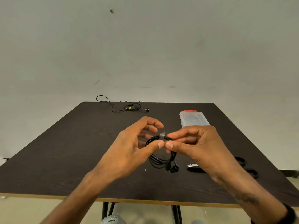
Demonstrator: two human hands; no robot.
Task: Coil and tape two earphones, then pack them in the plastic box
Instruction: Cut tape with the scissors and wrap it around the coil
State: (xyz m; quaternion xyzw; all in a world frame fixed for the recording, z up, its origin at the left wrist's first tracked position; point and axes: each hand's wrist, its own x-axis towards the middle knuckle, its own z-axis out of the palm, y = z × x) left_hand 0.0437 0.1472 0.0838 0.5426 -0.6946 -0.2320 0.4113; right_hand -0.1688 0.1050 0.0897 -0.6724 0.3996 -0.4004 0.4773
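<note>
A coiled black earphone (159,160) hangs above the middle of the dark table, its two earbuds dangling at the bottom. My left hand (129,147) pinches the top of the coil with its thumb, the other fingers spread. My right hand (192,146) pinches the same spot from the right. A small piece of clear tape (162,133) sticks up at the pinched point. A second black earphone (127,107) lies loose and uncoiled at the table's far edge. The clear plastic box (193,119) with a red latch stands shut at the far right.
Scissors (192,166) with black handles lie on the table (72,151) under my right wrist, blades pointing left. A wall stands right behind the table. The front table edge runs just below my forearms.
</note>
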